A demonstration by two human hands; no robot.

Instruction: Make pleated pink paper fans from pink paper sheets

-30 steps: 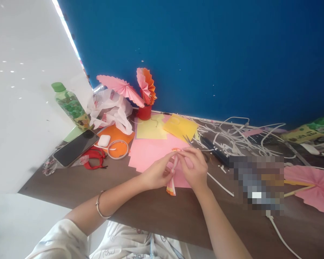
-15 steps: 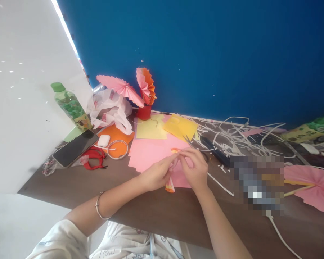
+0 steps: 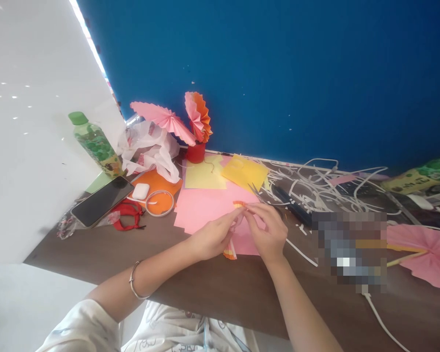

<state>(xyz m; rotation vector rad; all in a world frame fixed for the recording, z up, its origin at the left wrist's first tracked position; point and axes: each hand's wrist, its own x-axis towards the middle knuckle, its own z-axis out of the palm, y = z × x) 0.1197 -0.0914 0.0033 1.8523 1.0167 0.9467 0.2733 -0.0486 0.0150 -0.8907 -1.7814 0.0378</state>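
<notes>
Lower centre of frame: my left hand (image 3: 212,238), grip closed, holds pleated strip (image 3: 230,252), middle now hidden; right hand (image 3: 268,232), just edged rightward, pinches beside it, catch unclear. Strip's folding work looks unfinished.

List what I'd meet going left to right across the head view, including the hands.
Phone → white ring → left hand, with folded paper in its fingers → right hand → pink paper fan.
</notes>
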